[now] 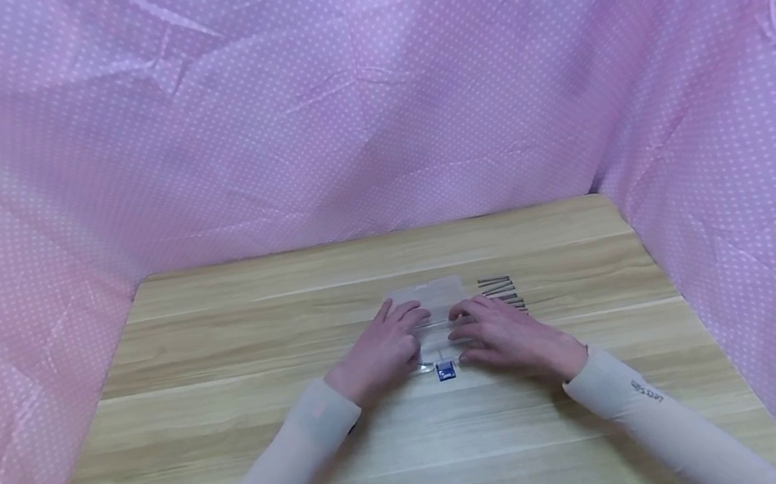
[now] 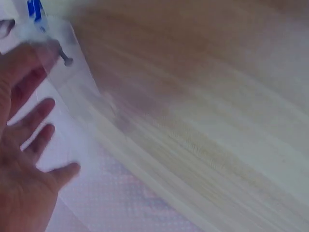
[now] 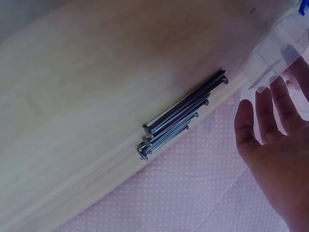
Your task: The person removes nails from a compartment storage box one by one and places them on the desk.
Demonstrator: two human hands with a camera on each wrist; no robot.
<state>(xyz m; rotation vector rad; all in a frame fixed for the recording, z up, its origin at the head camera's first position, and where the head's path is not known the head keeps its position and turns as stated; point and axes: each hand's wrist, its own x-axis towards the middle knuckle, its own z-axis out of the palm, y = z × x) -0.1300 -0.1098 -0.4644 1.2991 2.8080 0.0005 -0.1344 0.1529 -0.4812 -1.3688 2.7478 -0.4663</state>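
A clear plastic case [image 1: 438, 334] with a blue label [image 1: 446, 371] at its near edge lies between the two hands. The left hand [image 1: 379, 351] is at its left side; thumb and forefinger pinch a nail [image 2: 65, 57] by the near corner, seen through the plastic. That hand's other fingers stretch out, apart from the nail. At the right side is the right hand [image 1: 509, 334], its fingers reaching to the case's edge, loosely extended. In the right wrist view, faint dividing lines show in the case [image 3: 277, 53].
Several metal nails [image 3: 178, 113] lie side by side on the wooden table [image 1: 244, 328], just right of the case and beyond the right hand. Pink dotted cloth [image 1: 355, 114] hangs behind the table and along both sides.
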